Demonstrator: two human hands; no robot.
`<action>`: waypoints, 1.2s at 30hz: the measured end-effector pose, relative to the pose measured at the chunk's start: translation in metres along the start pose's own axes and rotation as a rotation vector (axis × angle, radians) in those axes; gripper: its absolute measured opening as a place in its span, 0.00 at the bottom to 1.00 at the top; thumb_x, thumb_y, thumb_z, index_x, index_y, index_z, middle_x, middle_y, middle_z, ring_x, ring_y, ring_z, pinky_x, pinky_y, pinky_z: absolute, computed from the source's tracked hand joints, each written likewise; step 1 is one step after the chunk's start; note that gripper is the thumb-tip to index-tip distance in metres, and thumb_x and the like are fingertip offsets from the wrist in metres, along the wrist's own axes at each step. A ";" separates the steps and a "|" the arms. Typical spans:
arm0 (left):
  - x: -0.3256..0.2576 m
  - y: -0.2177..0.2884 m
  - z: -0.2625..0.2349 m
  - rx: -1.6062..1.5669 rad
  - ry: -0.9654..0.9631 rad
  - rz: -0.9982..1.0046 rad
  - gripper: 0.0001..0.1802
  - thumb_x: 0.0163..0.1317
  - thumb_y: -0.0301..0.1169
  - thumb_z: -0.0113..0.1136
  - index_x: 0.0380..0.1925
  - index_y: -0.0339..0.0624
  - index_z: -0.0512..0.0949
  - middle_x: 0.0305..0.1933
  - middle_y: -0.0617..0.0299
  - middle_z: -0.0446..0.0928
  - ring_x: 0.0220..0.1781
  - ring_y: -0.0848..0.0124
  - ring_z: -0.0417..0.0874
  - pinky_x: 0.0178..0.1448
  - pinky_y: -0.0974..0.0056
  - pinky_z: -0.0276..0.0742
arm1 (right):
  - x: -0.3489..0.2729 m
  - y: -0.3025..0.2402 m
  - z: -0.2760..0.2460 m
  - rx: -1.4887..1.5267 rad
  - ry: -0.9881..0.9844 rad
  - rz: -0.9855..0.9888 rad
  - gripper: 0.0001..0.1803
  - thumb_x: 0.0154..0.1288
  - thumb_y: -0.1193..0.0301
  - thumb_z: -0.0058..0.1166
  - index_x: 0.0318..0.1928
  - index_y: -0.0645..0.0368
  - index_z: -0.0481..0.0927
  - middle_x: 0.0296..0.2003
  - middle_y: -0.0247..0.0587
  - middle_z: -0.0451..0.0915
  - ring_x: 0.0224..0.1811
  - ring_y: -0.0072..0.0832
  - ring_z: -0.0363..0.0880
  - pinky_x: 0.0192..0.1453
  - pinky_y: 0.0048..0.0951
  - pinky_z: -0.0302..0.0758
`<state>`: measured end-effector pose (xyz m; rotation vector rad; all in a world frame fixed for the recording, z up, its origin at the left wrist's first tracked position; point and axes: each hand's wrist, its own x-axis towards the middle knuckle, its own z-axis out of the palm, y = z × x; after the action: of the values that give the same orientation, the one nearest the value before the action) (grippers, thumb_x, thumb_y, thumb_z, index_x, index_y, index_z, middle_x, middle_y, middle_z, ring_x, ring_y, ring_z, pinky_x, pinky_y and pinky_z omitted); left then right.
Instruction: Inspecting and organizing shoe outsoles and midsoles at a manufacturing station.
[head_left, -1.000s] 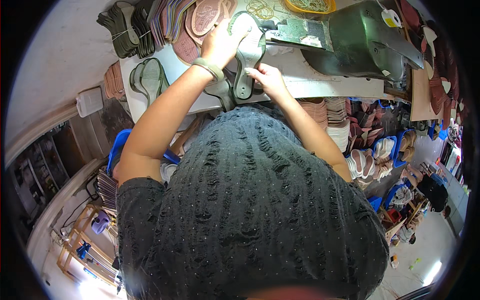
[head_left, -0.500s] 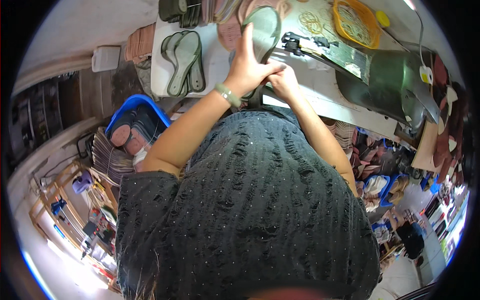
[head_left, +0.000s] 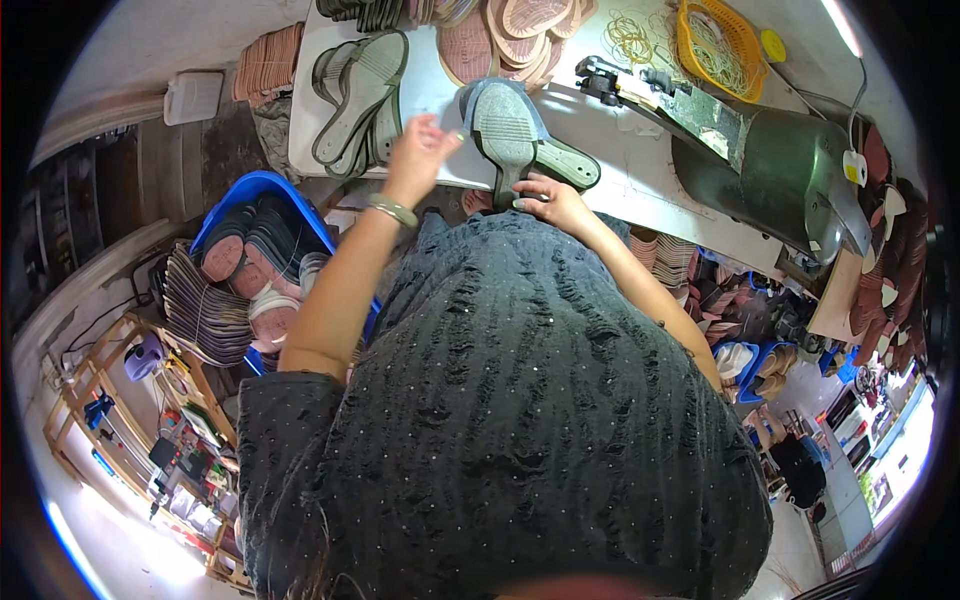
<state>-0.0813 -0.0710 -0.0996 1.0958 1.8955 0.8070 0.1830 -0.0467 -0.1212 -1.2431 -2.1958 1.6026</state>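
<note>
A grey-green shoe sole (head_left: 503, 122) lies at the table's front edge, its narrow end toward me. Under it a second sole (head_left: 570, 164) sticks out to the right, and bluish material shows round its wide end. My right hand (head_left: 556, 204) is closed at the narrow end of the upper sole, with the fingers on its edge. To the left, my left hand (head_left: 424, 160) is in the air, slightly blurred, its fingers apart and nothing in them. Beyond it, several more soles (head_left: 368, 100) lie in an overlapping pile on the table's left side.
Pinkish-brown insoles (head_left: 470, 45) are heaped at the back of the white table (head_left: 630, 180). A yellow basket (head_left: 690, 45) holds rubber bands. A dark-green machine (head_left: 790, 175) stands at the right. Left of me, a blue bin (head_left: 262, 180) is full of soles.
The sole both hands held has come down toward me, and its wide end now rests lower. My left hand has let go and moved left; my right hand has shifted down to the narrow end.
</note>
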 end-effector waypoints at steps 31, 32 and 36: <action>-0.044 0.201 -0.027 -1.176 -0.533 0.074 0.35 0.69 0.58 0.26 0.57 0.40 0.65 0.43 0.57 0.78 0.33 0.68 0.81 0.24 0.69 0.74 | -0.009 -0.198 -0.077 1.048 0.416 -0.392 0.18 0.65 0.63 0.53 0.45 0.69 0.75 0.32 0.45 0.80 0.26 0.27 0.78 0.32 0.28 0.76; -0.052 0.206 -0.025 -1.092 -0.404 0.157 0.35 0.69 0.58 0.27 0.53 0.39 0.68 0.40 0.56 0.79 0.30 0.70 0.80 0.23 0.69 0.73 | -0.009 -0.203 -0.074 0.962 0.551 -0.435 0.14 0.65 0.68 0.54 0.43 0.69 0.76 0.30 0.43 0.81 0.27 0.24 0.79 0.31 0.25 0.76; -0.063 0.214 -0.022 -0.792 -0.091 0.276 0.32 0.71 0.52 0.32 0.38 0.34 0.76 0.28 0.60 0.78 0.21 0.75 0.74 0.23 0.70 0.71 | -0.023 -0.204 -0.089 0.512 0.514 -0.517 0.08 0.62 0.75 0.55 0.36 0.70 0.79 0.26 0.38 0.81 0.24 0.20 0.79 0.29 0.21 0.75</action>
<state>0.0046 -0.0391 0.1052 0.8570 1.1629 1.4673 0.1396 -0.0160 0.0960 -0.7419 -1.4915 1.3181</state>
